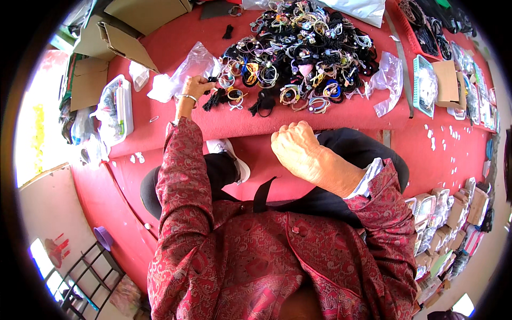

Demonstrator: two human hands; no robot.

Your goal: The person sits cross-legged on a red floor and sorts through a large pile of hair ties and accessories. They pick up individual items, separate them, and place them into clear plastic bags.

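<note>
A large heap of hair ties, mostly black with coloured bands and small charms, lies on the red-covered table. At the heap's left edge my left hand pinches a small black hair tie between thumb and fingers. Bunched black hair ties lie just below those fingertips. My right hand is curled closed in front of the table edge, above my lap. Its back faces up, so whatever the fingers hold, if anything, is hidden.
Clear plastic bags lie beside my left hand, and another plastic bag right of the heap. A white tray and open cardboard boxes stand left. A red basket and a green basket stand right.
</note>
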